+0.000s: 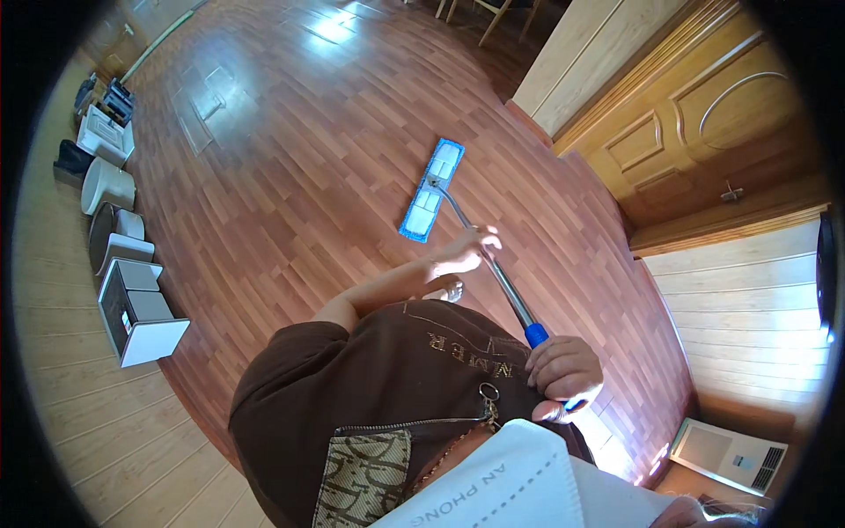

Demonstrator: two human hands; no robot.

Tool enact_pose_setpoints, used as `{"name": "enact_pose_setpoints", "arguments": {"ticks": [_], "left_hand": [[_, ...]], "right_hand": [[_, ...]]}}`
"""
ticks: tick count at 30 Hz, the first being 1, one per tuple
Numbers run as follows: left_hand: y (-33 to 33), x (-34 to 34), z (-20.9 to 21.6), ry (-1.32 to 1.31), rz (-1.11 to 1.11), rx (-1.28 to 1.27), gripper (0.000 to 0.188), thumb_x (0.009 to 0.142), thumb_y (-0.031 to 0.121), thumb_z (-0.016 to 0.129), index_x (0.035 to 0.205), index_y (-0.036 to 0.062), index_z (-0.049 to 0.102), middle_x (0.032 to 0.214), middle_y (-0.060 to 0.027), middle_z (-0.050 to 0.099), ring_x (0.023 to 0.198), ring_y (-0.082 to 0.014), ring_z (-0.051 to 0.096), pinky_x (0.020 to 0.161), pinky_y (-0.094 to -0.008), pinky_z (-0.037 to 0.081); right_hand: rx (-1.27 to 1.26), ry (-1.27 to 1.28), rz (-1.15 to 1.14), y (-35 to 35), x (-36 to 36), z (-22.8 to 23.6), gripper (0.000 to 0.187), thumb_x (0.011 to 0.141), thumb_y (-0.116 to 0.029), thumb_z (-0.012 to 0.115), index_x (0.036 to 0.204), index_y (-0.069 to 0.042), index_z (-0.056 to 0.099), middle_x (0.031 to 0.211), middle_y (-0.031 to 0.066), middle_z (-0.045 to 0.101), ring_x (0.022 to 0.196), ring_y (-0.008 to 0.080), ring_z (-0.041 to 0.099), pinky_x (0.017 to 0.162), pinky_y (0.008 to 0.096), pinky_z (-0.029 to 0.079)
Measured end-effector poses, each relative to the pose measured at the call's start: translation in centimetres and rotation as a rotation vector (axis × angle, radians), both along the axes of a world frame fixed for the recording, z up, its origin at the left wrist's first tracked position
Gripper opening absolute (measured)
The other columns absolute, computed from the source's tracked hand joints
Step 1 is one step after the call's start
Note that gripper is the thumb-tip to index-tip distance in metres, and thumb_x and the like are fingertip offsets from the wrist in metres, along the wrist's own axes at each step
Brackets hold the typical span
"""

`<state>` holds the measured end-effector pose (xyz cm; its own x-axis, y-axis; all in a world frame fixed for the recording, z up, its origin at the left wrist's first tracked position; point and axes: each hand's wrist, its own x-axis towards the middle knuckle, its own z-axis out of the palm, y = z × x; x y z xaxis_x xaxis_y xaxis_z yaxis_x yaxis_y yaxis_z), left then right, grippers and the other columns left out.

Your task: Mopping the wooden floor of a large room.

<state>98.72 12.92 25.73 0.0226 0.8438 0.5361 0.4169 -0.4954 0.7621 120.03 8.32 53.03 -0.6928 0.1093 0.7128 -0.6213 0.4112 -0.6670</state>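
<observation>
A flat floor mop is in my two hands. Its head (422, 216), white on top with a blue fringe, lies on the wood floor ahead of me. A thin metal pole (509, 288) slants from it back toward my chest. My right hand (566, 377) is closed around the blue grip at the near end, close to my body. Farther along the pole, with the arm stretched out, my left hand (468, 250) has its fingers curled around the metal. My palm hides part of the pole there.
Along the left wall stand a small grey and white cabinet (145, 304), a white bucket-like container (107, 187) and other items. A wooden door (669, 132) is at the right, with a white heater-like unit (731, 456) lower down. Chair legs (495, 25) show at the far top. Glossy plank flooring (299, 176) reflects light.
</observation>
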Motion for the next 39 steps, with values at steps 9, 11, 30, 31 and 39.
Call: {"name": "enact_pose_setpoints", "arguments": {"ticks": [9, 11, 30, 31, 39], "left_hand": [[8.0, -14.8, 2.9, -1.419, 0.427, -0.461, 0.040, 0.074, -0.016, 0.060, 0.110, 0.0004, 0.050, 0.115, -0.0118, 0.050, 0.108, -0.0263, 0.053, 0.098, -0.0410, 0.048], [8.7, -16.7, 2.8, -1.420, 0.413, -0.416, 0.047, 0.070, -0.017, 0.065, 0.111, -0.0005, 0.049, 0.110, -0.0126, 0.051, 0.095, -0.0271, 0.059, 0.091, -0.0365, 0.052], [16.9, -20.9, 4.7, -1.637, 0.297, -0.462, 0.069, 0.067, -0.025, 0.034, 0.133, -0.0090, 0.031, 0.128, -0.0292, 0.042, 0.128, -0.0455, 0.037, 0.113, -0.0545, 0.031], [17.4, -21.3, 4.4, -1.629, 0.281, -0.465, 0.069, 0.065, -0.025, 0.035, 0.133, -0.0085, 0.033, 0.127, -0.0295, 0.043, 0.128, -0.0451, 0.038, 0.113, -0.0544, 0.032], [21.1, -22.6, 4.1, -1.625, -0.005, -0.591, 0.054, 0.073, -0.025, 0.041, 0.120, 0.0000, 0.047, 0.117, -0.0231, 0.055, 0.116, -0.0409, 0.052, 0.105, -0.0521, 0.043]], "right_hand": [[-0.011, -0.012, -0.031, 11.6, -3.8, -1.1, 0.036, 0.075, -0.020, 0.078, 0.058, -0.007, 0.049, 0.055, 0.0061, 0.054, 0.050, 0.0234, 0.057, 0.051, 0.0346, 0.046], [-0.022, -0.019, -0.034, 13.6, -4.3, -1.6, 0.035, 0.072, -0.019, 0.079, 0.058, -0.007, 0.050, 0.055, 0.0060, 0.053, 0.050, 0.0246, 0.055, 0.048, 0.0339, 0.043], [-0.131, 0.023, -0.160, 20.4, -4.8, -3.8, 0.034, 0.071, -0.020, 0.081, 0.058, -0.008, 0.052, 0.057, 0.0063, 0.057, 0.052, 0.0240, 0.058, 0.056, 0.0346, 0.048], [-0.151, 0.029, -0.160, 20.4, -4.8, -3.8, 0.034, 0.071, -0.020, 0.081, 0.058, -0.007, 0.052, 0.057, 0.0062, 0.057, 0.052, 0.0234, 0.058, 0.056, 0.0346, 0.049], [-0.216, 0.083, -0.199, 18.8, -5.6, -3.5, 0.033, 0.075, -0.021, 0.079, 0.060, -0.007, 0.053, 0.055, 0.0042, 0.056, 0.052, 0.0203, 0.059, 0.057, 0.0345, 0.049]]}}
